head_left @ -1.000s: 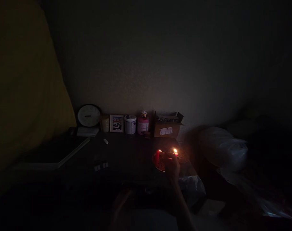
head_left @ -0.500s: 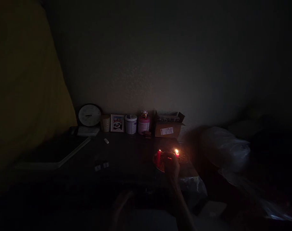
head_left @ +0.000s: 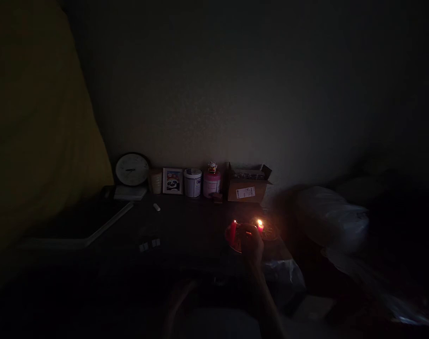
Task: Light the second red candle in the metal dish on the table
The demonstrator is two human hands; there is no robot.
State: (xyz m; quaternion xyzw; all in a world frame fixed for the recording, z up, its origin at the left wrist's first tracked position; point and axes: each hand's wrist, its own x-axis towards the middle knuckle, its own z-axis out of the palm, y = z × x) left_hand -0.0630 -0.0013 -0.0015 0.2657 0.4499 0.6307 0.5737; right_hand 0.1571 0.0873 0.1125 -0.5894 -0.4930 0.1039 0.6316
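Two red candles stand near the table's right side. A bright flame burns on the right candle [head_left: 260, 228], and only a small glow shows at the wick of the left candle [head_left: 233, 231]. Under the left one lies a plate [head_left: 237, 248]; another plate [head_left: 272, 230] is partly seen by the right one. Between the candles is my right hand [head_left: 253, 245], its fingers closed, with a small orange glint at them. What it holds, if anything, is too dark to name. Lower down, my left hand [head_left: 184, 288] hovers dimly at the table's near edge, its fingers lost in shadow.
Along the wall stand a round clock [head_left: 132, 169], a panda picture frame [head_left: 172, 181], a white tin [head_left: 192, 182], a pink tin [head_left: 212, 183] and an open cardboard box [head_left: 247, 190]. A small white object [head_left: 157, 207] lies on the dark table [head_left: 193, 226]. Plastic bags [head_left: 330, 219] are at right.
Almost nothing differs. My right hand stays between the candles, and the view has shifted very slightly.
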